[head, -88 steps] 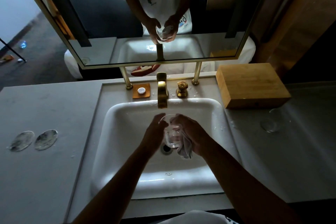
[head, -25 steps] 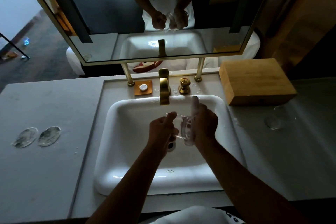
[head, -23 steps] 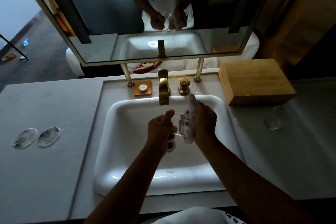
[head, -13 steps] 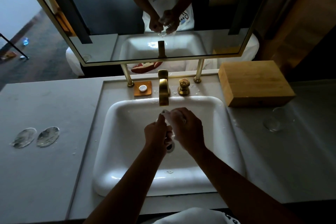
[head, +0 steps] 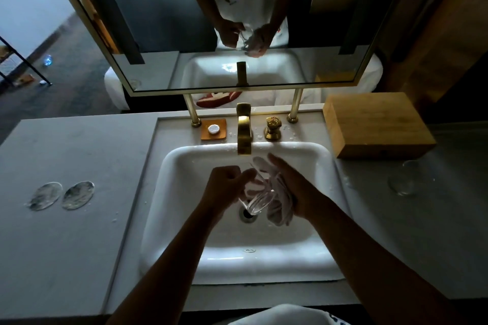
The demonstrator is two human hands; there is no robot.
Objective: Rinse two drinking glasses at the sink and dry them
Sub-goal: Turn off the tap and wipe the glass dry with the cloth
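Above the white sink [head: 184, 219], a clear drinking glass [head: 257, 196] is tilted over the drain. My left hand [head: 224, 187] pinches its rim from the left. My right hand [head: 293, 187] presses a white cloth [head: 278, 206] against the glass's right side, fingers stretched along it toward the tap. A second clear glass [head: 404, 179] stands on the counter to the right, below the wooden box.
A gold tap [head: 243, 129] and its handle [head: 273, 128] stand behind the basin, beside an orange soap dish [head: 214, 129]. A wooden box [head: 375, 124] sits at the right. Two round coasters [head: 62, 195] lie on the left counter. A mirror [head: 211, 21] hangs behind.
The glass has turned in my hands over the basin. My right hand moved from on top of it to its right side, with the cloth now hanging below my palm.
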